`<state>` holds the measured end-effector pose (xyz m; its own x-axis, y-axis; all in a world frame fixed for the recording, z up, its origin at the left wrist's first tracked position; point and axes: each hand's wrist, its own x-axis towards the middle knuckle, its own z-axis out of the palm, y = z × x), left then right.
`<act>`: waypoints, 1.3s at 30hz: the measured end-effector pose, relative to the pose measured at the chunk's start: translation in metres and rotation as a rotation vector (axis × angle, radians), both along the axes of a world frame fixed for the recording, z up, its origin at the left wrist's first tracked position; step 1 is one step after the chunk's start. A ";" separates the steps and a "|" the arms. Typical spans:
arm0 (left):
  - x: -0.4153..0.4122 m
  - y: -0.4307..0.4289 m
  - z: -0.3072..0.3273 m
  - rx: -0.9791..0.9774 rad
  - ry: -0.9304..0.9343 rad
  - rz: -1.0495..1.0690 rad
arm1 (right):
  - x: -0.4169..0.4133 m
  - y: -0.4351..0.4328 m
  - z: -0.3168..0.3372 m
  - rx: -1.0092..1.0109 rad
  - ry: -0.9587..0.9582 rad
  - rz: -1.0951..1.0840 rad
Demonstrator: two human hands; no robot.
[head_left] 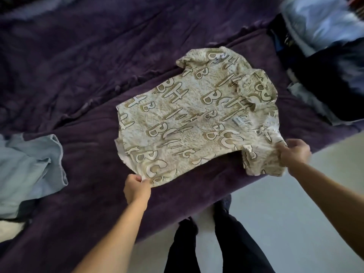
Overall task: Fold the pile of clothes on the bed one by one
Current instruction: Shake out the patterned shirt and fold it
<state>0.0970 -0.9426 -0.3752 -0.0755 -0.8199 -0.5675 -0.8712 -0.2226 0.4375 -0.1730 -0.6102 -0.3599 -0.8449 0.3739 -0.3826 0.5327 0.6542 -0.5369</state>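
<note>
A cream short-sleeved shirt [187,115], printed all over with large tan letters, is laid flat across the purple blanket [78,79] that covers the bed [59,223], close to the bed's near edge. Its collar [254,89] is turned toward the right and its hem toward the left, and a small pale label [239,121] can be seen below the collar. The near corner of the hem is pinched by the left hand [136,189], thumb and fingertips pressed together on the cloth, the other fingers curled. The near sleeve [256,162] is gripped at its shoulder end by the right hand [293,155], the fingers curled round a bunch of fabric; this sleeve is draped at the edge of the bed. The far sleeve [197,60] is spread flat on the blanket beyond the body of the shirt.

A pile of clothes [325,62], in dark and pale blue, is heaped at the upper right of the bed, well apart from the shirt; it is blurred, so single garments can hardly be told apart. A light blue garment [29,164] is lying crumpled at the left of the blanket, apart from the shirt. Below the bed's edge a pale floor [295,213] and the person's dark trousers [236,243] are seen
</note>
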 end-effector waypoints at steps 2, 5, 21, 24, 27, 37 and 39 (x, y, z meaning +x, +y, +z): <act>0.018 0.009 -0.002 0.076 -0.204 -0.128 | 0.002 0.009 0.005 0.057 -0.044 0.080; 0.030 0.022 -0.002 0.046 -0.292 -0.110 | 0.002 0.027 -0.005 0.115 -0.246 0.184; -0.062 0.151 -0.067 -0.084 -0.488 -0.911 | -0.034 0.052 -0.025 -0.325 -0.924 0.451; -0.049 0.150 -0.073 -0.056 -0.479 -0.869 | -0.041 0.047 -0.018 -0.552 -0.938 0.270; -0.046 0.147 -0.073 -0.046 -0.429 -0.810 | -0.063 0.025 -0.007 -0.810 -0.934 0.111; -0.069 0.057 -0.052 -0.238 -0.197 -0.731 | -0.133 -0.098 -0.003 -0.550 -0.706 0.198; -0.085 0.021 -0.040 -0.259 -0.108 -0.758 | -0.149 -0.119 -0.007 -0.574 -0.760 0.165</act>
